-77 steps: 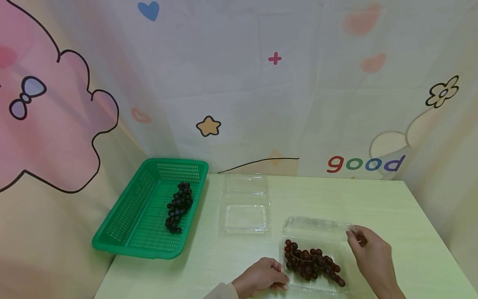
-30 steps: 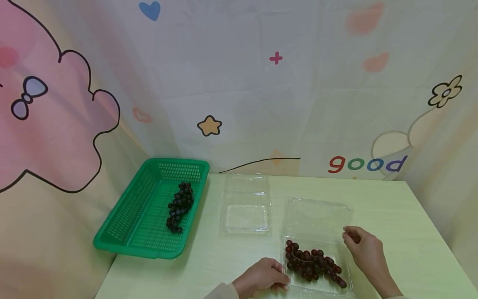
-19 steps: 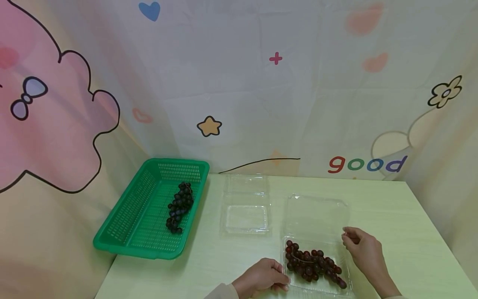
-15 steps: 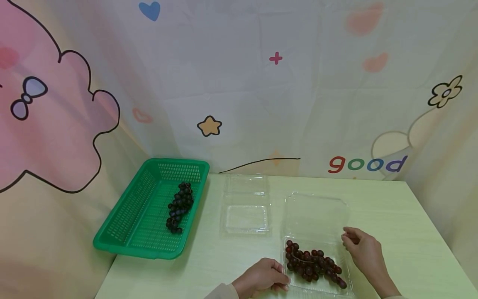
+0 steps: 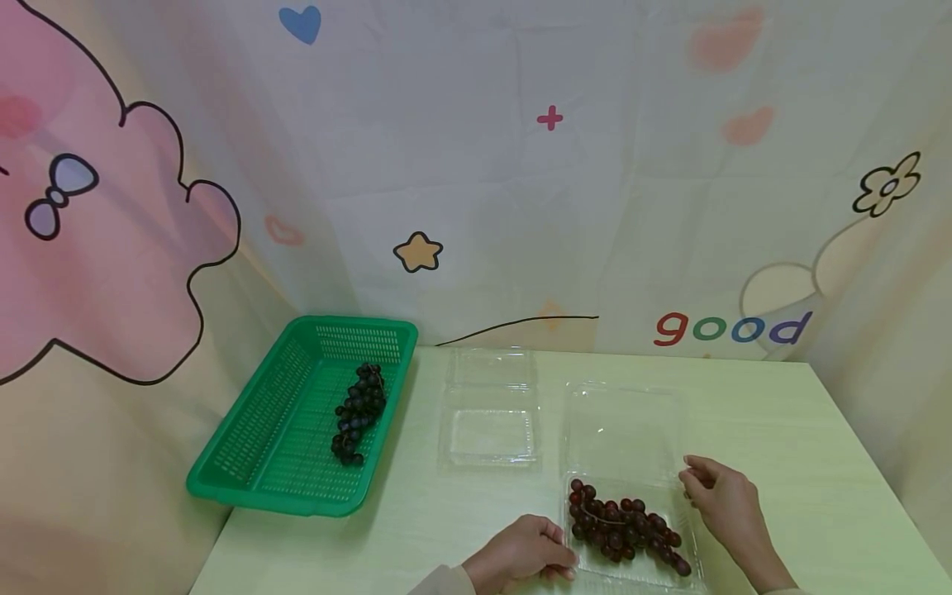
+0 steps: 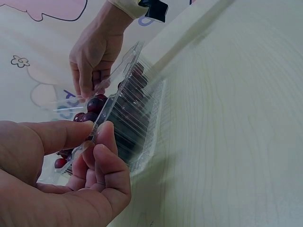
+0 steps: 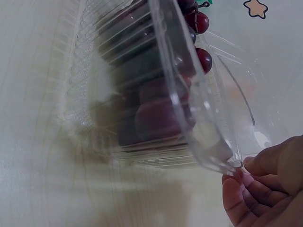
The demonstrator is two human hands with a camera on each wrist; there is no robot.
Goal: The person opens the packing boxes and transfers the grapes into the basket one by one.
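A clear plastic clamshell box (image 5: 687, 529) lies with its lid (image 5: 625, 430) tipped back, away from the person. In its tray rests a bunch of dark red grapes (image 5: 625, 521). My left hand (image 5: 524, 549) pinches the tray's left rim between thumb and fingertips, as the left wrist view shows. At the back right corner, near the hinge, my right hand (image 5: 729, 504) pinches the plastic edge; in the right wrist view the thumb and fingers (image 7: 265, 165) meet on that corner. The grapes show blurred through the ribbed side wall.
A second clear clamshell box (image 5: 491, 434) lies unfolded on the table, left of the first. Farther left stands a green slotted basket (image 5: 283, 500) holding a bunch of black grapes (image 5: 359, 413). A printed cloth (image 5: 483, 182) hangs behind the table (image 5: 781, 430).
The lid has swung backward from nearly upright to leaning far back. My right hand has shifted slightly left and down, from the lid's end to the hinge corner. The left hand stays put.
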